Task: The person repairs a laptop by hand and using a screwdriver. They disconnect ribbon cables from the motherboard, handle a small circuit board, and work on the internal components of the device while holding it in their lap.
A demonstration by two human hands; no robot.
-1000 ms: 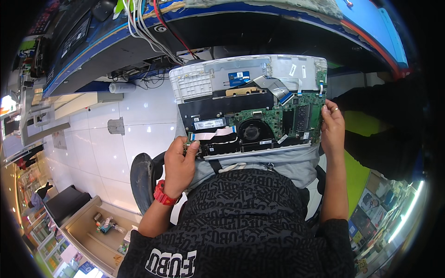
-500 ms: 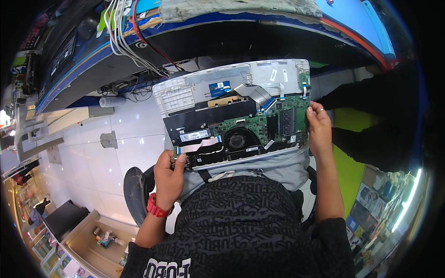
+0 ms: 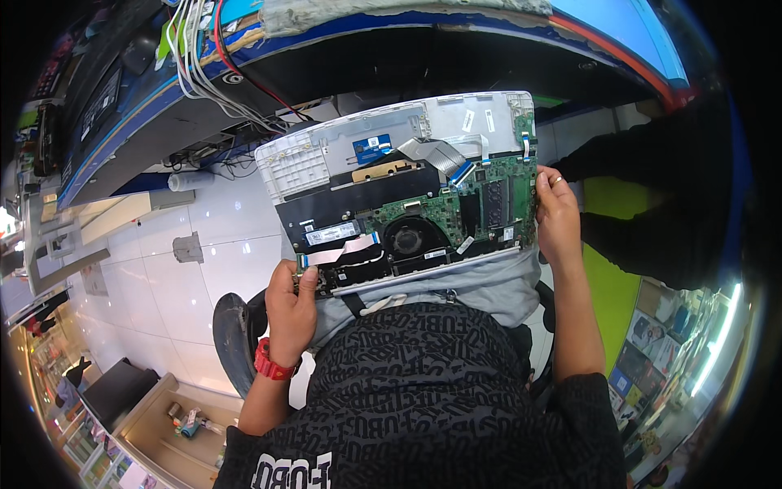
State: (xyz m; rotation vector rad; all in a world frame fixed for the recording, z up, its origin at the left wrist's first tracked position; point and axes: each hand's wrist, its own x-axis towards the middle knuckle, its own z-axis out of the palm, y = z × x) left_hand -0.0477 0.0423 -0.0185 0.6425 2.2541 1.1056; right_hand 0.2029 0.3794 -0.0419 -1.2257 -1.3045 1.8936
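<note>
An opened laptop base point(image 3: 326, 210) is held over my lap, its inside facing up. My left hand point(image 3: 292, 306) grips its near left corner, thumb on top. On the right edge my right hand point(image 3: 558, 212) is closed, with a ring on one finger. A green circuit board point(image 3: 436, 208) fills the right part, with a round black fan point(image 3: 407, 236) near the middle. Grey flat ribbon cables point(image 3: 440, 156) bend up from the board. A pale ribbon cable point(image 3: 340, 249) lies by the left corner, below a narrow labelled module point(image 3: 332, 233). The fingertips under the base are hidden.
Ahead stands a blue-edged workbench point(image 3: 342, 45) with white cables point(image 3: 195, 81) hanging off its left side. A person in dark trousers point(image 3: 643, 196) is close on the right, over a green surface point(image 3: 607, 277). An open drawer point(image 3: 155, 436) sits at lower left.
Both hands have shifted the laptop base slightly left and away from me, keeping their grip. The surroundings have also shifted a little left in view.
</note>
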